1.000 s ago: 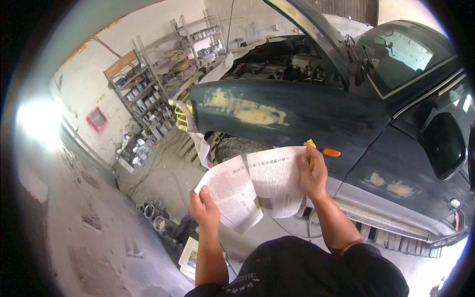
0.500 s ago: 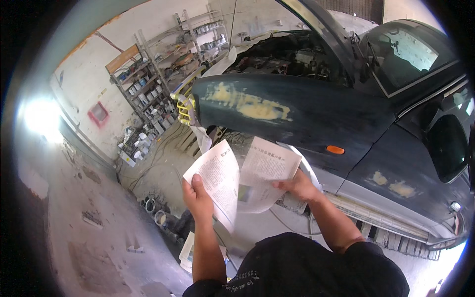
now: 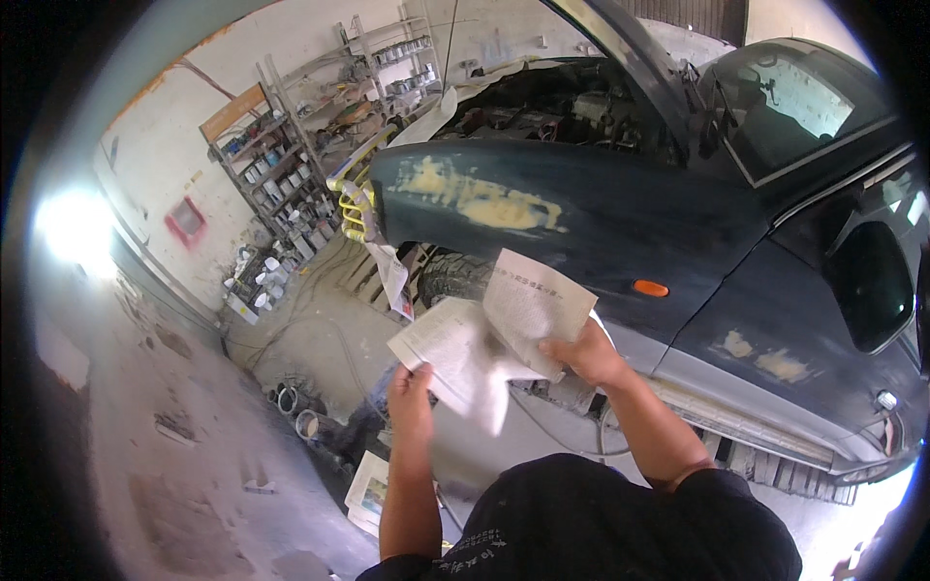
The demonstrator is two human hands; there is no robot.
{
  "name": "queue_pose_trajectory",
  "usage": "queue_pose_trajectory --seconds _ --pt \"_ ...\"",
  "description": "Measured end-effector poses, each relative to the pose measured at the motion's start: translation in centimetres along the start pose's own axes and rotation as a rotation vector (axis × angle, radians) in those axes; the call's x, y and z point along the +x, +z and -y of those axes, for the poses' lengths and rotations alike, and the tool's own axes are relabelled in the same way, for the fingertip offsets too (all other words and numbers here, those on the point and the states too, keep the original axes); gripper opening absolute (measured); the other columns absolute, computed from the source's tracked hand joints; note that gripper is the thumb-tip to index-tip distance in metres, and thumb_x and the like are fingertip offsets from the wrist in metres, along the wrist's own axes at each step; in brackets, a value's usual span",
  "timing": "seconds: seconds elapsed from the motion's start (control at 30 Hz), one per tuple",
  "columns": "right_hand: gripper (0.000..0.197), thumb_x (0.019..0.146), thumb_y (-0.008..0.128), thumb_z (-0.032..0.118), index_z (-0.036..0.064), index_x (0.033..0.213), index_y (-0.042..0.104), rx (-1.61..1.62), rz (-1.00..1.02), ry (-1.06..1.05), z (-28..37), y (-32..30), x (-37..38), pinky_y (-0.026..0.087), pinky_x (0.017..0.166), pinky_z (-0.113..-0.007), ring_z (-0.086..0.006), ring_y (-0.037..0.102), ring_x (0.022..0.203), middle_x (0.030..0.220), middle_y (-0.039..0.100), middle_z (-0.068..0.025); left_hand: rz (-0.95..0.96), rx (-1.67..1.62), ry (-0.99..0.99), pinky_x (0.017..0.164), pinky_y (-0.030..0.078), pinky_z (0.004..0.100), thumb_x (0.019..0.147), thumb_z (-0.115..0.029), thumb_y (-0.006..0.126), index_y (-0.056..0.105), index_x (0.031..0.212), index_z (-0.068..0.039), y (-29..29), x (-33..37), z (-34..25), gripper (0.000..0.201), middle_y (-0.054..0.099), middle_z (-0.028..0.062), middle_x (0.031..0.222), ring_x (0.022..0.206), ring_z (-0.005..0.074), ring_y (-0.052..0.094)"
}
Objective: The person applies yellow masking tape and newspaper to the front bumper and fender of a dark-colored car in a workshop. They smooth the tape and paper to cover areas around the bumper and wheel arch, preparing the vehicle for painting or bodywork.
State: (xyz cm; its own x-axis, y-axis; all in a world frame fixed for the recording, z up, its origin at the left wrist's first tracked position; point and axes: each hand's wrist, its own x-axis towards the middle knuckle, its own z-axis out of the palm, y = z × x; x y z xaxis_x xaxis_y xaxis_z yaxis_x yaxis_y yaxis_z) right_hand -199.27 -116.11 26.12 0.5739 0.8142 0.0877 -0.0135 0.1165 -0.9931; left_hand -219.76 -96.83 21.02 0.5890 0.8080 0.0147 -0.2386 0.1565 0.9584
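Between my hands, in front of the car's front wheel (image 3: 455, 275), is printed newspaper (image 3: 448, 351). My left hand (image 3: 411, 399) pinches its left edge between thumb and fingers. My right hand (image 3: 585, 354) grips a raised part of the newspaper on the right. The paper bends and creases in the middle; whether it is one sheet or two is unclear. Beyond it stands the dark fender (image 3: 601, 223) with a sanded patch of pale yellow filler (image 3: 489, 201). An orange side marker light (image 3: 651, 289) sits low on the fender.
The car's hood (image 3: 620, 44) is raised over the engine bay (image 3: 572, 111). Shelves with paint cans (image 3: 271, 174) line the far wall. More newspaper (image 3: 370, 489) lies low beside my left forearm, near several round containers (image 3: 306, 424). A hose (image 3: 552, 431) crosses the floor.
The newspaper's left part has swung from upright to slanting across toward the right part, and now looks creased. My left hand has shifted slightly right and down; the front wheel is more exposed.
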Motion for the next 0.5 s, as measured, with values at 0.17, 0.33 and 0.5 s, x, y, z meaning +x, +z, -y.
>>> queue_pose_trajectory --seconds 0.17,0.33,0.5 --pt "0.047 0.082 0.064 0.003 -0.0037 0.127 0.050 0.075 -0.030 -0.022 -1.3 -1.3 0.0 0.046 0.092 -0.035 -0.0205 0.057 0.105 0.117 0.060 -0.0127 -0.075 -0.046 0.122 0.085 0.047 0.0309 0.097 -0.015 0.049 0.049 0.119 0.002 0.8 -0.1 0.0 0.028 0.059 0.0109 0.110 0.093 0.0174 0.059" --pt "0.045 0.087 0.054 0.000 -0.0033 0.131 0.044 0.151 -0.121 -0.049 -1.7 -1.1 0.1 0.042 0.096 -0.033 -0.0203 0.054 0.109 0.120 0.057 -0.0110 -0.138 0.198 0.274 0.081 0.047 0.0299 0.098 -0.017 0.048 0.050 0.113 0.002 1.2 0.1 0.3 0.024 0.061 0.0100 0.103 0.089 0.0150 0.058" --pt "0.041 0.091 0.054 0.006 -0.0035 0.129 0.042 -0.025 -0.352 -0.222 -3.1 -1.0 0.3 0.044 0.091 -0.033 -0.0200 0.056 0.105 0.115 0.059 -0.0134 -0.116 0.416 0.385 0.077 0.046 0.0293 0.098 -0.019 0.048 0.051 0.108 0.002 1.7 -0.2 -0.5 0.024 0.062 0.0101 0.095 0.085 0.0140 0.058"
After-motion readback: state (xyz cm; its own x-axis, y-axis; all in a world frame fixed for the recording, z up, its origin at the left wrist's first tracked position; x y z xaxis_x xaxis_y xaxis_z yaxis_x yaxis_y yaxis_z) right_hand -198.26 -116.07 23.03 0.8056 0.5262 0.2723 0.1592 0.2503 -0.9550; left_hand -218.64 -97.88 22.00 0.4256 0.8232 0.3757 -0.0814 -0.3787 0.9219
